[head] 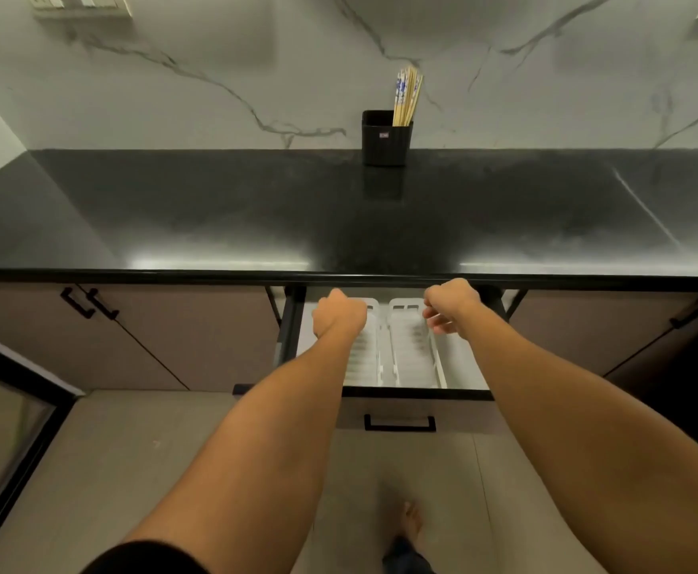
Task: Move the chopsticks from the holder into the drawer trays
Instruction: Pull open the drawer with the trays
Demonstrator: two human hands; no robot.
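Both hands hover low over the open drawer [417, 393]. The left hand [339, 314] is seen from the back with its fingers curled under, just over the left tray [367, 358]. The right hand [451, 304] has its fingers bent down by the outer wall of the right tray [411, 350]. I cannot tell whether either hand grips a tray rim or holds nothing; no chopstick shows in them.

The chopsticks [407, 97] all stand upright in the black holder [385, 138], at the back of the dark worktop [215, 209] against the marble wall, well apart from the hands. Both trays look empty, so the moving has probably not begun.

The likely risks: the holder is narrow and could tip if the bundle is pulled sideways instead of straight up. A loose handful could also scatter across the glossy worktop or drop past the drawer to the floor.

The worktop's front edge overhangs the rear of the drawer, just above the knuckles, so the hands must draw back before rising. The path across the worktop to the holder is bare. Long chopsticks need laying along the trays, lowered from the front.
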